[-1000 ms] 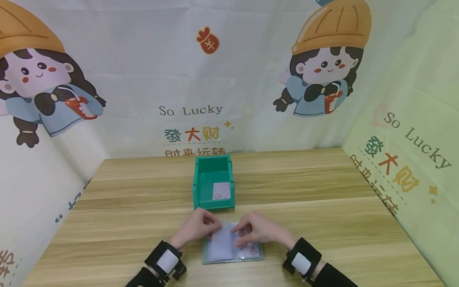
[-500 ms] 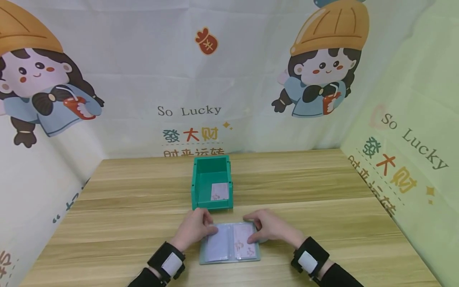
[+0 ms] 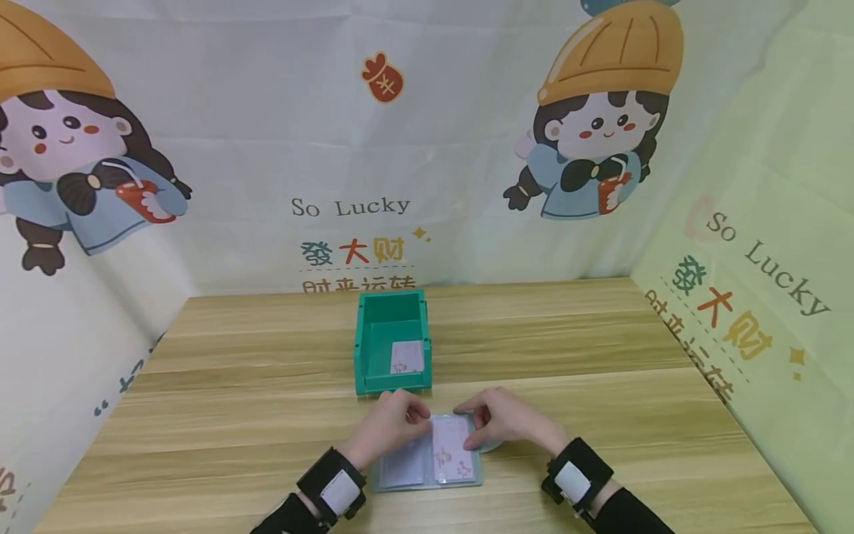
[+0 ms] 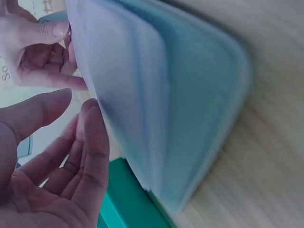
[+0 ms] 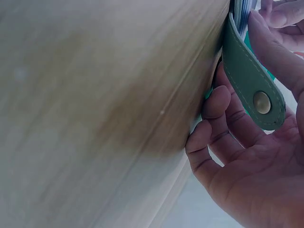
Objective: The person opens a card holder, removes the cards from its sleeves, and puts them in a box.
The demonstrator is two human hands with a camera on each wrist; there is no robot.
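A pale blue-green card album (image 3: 403, 469) with clear sleeves lies spread on the table. Its right sleeve holds a pinkish card (image 3: 454, 449) with a small floral print. My right hand (image 3: 503, 419) grips the album's right edge, thumb on top and the other fingers curled at the side. Beside that palm hangs the album's green strap (image 5: 254, 78) with a metal snap. Over the top middle is my left hand (image 3: 394, 423), thumb and forefinger apart. In the left wrist view, its forefinger tip is right at the edge of the raised clear pages (image 4: 123, 71).
Behind the album stands a green plastic bin (image 3: 394, 383), with a pinkish card (image 3: 407, 356) lying inside near the front. The wooden table (image 3: 567, 334) meets a printed cloth backdrop (image 3: 460, 185) at the back and sides.
My right hand has moved from the album's middle to its right edge, uncovering the floral card. My left hand has shifted right, from the left page's upper corner to the top middle.
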